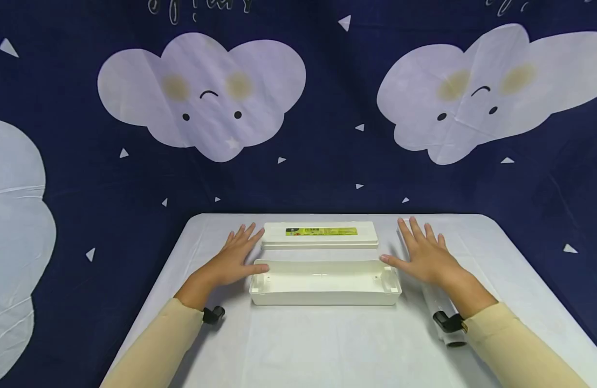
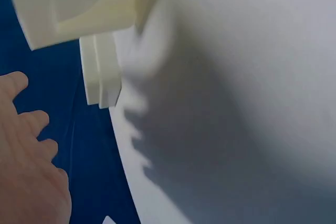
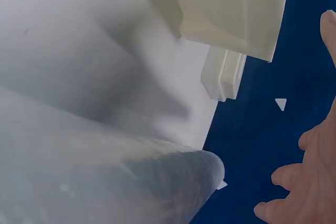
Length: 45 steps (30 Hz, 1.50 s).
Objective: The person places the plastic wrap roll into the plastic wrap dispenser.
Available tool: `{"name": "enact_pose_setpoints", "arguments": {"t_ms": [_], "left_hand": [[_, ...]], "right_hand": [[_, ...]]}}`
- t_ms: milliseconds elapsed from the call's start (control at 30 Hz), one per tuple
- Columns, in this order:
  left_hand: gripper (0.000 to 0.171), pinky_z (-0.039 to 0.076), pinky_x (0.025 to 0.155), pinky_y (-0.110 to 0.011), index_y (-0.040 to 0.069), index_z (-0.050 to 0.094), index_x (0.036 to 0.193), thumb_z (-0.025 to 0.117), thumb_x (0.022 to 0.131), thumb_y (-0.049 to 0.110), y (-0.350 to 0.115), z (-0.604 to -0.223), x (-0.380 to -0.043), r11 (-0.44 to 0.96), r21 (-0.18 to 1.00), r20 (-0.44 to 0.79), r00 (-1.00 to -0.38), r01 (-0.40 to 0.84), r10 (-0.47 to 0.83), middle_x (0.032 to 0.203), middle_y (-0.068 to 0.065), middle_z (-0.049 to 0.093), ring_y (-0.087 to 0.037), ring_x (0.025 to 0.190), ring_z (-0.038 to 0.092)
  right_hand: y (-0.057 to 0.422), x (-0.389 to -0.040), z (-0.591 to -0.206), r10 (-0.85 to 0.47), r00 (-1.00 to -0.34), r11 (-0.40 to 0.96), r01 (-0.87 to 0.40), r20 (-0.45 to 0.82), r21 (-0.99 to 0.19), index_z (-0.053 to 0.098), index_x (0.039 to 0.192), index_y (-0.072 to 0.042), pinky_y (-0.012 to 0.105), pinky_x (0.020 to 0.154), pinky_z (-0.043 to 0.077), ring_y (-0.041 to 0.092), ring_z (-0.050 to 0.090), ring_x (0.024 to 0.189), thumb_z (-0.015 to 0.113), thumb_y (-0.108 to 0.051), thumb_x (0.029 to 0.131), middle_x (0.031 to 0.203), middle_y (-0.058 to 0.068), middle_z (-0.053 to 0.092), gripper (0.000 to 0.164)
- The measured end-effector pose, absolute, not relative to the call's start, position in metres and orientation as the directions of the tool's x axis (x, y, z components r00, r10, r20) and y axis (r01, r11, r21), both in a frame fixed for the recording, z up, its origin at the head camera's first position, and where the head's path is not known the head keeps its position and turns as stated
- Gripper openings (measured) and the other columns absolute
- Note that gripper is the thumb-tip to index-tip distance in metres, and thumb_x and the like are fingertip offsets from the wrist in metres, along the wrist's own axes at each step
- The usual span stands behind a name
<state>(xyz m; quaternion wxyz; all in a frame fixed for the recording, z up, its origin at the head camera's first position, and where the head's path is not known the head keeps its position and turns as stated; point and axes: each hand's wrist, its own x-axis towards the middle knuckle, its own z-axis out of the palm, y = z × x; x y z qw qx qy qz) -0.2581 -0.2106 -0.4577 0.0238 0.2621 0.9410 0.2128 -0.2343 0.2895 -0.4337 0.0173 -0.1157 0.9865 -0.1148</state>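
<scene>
A long white open-topped box [image 1: 322,298] lies across the table, its hollow side up. Behind it sits a matching white lid [image 1: 322,244] with a green and yellow label. My left hand [image 1: 232,262] is spread at the box's left end, its thumb overlapping the rim in the head view. At the right end my right hand [image 1: 426,260] is likewise spread, with its thumb near the box's corner. Neither hand holds anything. Under the right hand and wrist lies a roll of clear film [image 1: 436,304], partly hidden; its large rounded side [image 3: 105,177] fills the lower right wrist view.
The table [image 1: 298,350] has a white cover, and its far edge runs just behind the lid. A dark blue cloth [image 1: 337,183] with cloud prints hangs beyond it. Both wrists carry small black camera mounts [image 1: 213,314].
</scene>
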Motion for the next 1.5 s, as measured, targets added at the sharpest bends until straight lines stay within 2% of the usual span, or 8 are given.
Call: {"name": "enact_pose_setpoints", "arguments": {"t_ms": [233,400,600,767,933,1100,1333,1500], "left_hand": [[0.098,-0.007,0.121,-0.060,0.012,0.016,0.170,0.074,0.097,0.044,-0.205,-0.470,-0.250,0.665,0.550,0.120,-0.836,0.505,0.536,0.175,-0.007,0.004,-0.029,0.158,-0.006],[0.095,-0.006,0.121,-0.061,0.013,0.016,0.170,0.076,0.097,0.027,-0.198,-0.477,-0.244,0.566,0.670,0.157,-0.838,0.479,0.523,0.175,-0.008,0.005,-0.034,0.158,-0.002],[0.095,0.001,0.117,-0.071,0.019,0.016,0.170,0.077,0.097,0.028,-0.193,-0.486,-0.237,0.509,0.776,0.100,-0.869,0.373,0.485,0.175,-0.011,0.006,-0.047,0.156,-0.005],[0.103,0.007,0.115,-0.075,0.024,0.015,0.171,0.082,0.092,0.028,-0.193,-0.490,-0.234,0.470,0.823,0.063,-0.874,0.319,0.482,0.175,-0.009,0.009,-0.047,0.156,-0.001],[0.123,0.018,0.116,-0.071,0.028,0.014,0.171,0.095,0.079,0.032,-0.192,-0.489,-0.230,0.467,0.845,0.018,-0.887,0.260,0.462,0.173,-0.016,0.014,-0.043,0.156,0.013],[0.137,0.018,0.118,-0.066,0.023,0.014,0.171,0.102,0.067,0.024,-0.195,-0.491,-0.228,0.434,0.863,0.030,-0.882,0.261,0.471,0.173,-0.016,0.013,-0.041,0.156,0.014],[0.142,0.016,0.121,-0.055,0.020,0.013,0.171,0.104,0.062,0.016,-0.199,-0.496,-0.230,0.348,0.902,0.053,-0.866,0.255,0.498,0.175,-0.010,0.009,-0.033,0.157,0.012],[0.144,0.018,0.121,-0.053,0.019,0.012,0.171,0.104,0.061,0.009,-0.199,-0.495,-0.228,0.308,0.922,0.049,-0.862,0.232,0.504,0.174,-0.010,0.008,-0.036,0.155,0.017]], "right_hand": [[0.294,-0.231,-0.440,-0.230,-0.973,0.943,-0.222,-0.004,-0.248,0.001,0.169,-0.006,0.081,0.109,0.002,0.066,0.000,0.147,0.049,-0.082,0.093,0.169,0.032,-0.001,0.117],[0.296,-0.229,-0.444,-0.218,-0.976,0.945,-0.209,-0.009,-0.253,0.002,0.168,-0.006,0.081,0.109,0.002,0.066,0.001,0.147,0.049,-0.083,0.093,0.169,0.033,0.001,0.117],[0.297,-0.227,-0.446,-0.211,-0.977,0.941,-0.196,-0.025,-0.275,0.001,0.168,-0.005,0.082,0.109,0.003,0.067,0.001,0.146,0.049,-0.082,0.094,0.168,0.034,0.002,0.117],[0.302,-0.224,-0.449,-0.173,-0.983,0.930,-0.142,-0.065,-0.338,-0.001,0.167,-0.002,0.084,0.106,0.004,0.071,0.001,0.143,0.048,-0.081,0.095,0.167,0.037,0.002,0.118],[0.309,-0.220,-0.455,-0.163,-0.984,0.910,-0.121,-0.075,-0.397,-0.001,0.165,0.005,0.084,0.105,0.011,0.075,0.006,0.140,0.050,-0.075,0.098,0.165,0.040,0.002,0.116],[0.313,-0.217,-0.462,-0.181,-0.982,0.889,-0.140,-0.055,-0.435,0.000,0.162,0.010,0.080,0.110,0.011,0.071,0.003,0.143,0.054,-0.071,0.099,0.165,0.040,0.001,0.117],[0.320,-0.216,-0.465,-0.189,-0.981,0.863,-0.151,-0.031,-0.482,-0.001,0.160,0.015,0.074,0.114,0.011,0.066,0.003,0.146,0.059,-0.066,0.099,0.165,0.040,0.002,0.118],[0.323,-0.215,-0.466,-0.175,-0.984,0.849,-0.134,-0.032,-0.511,-0.001,0.160,0.015,0.073,0.115,0.011,0.064,0.004,0.148,0.059,-0.066,0.100,0.166,0.039,0.002,0.117]]}}
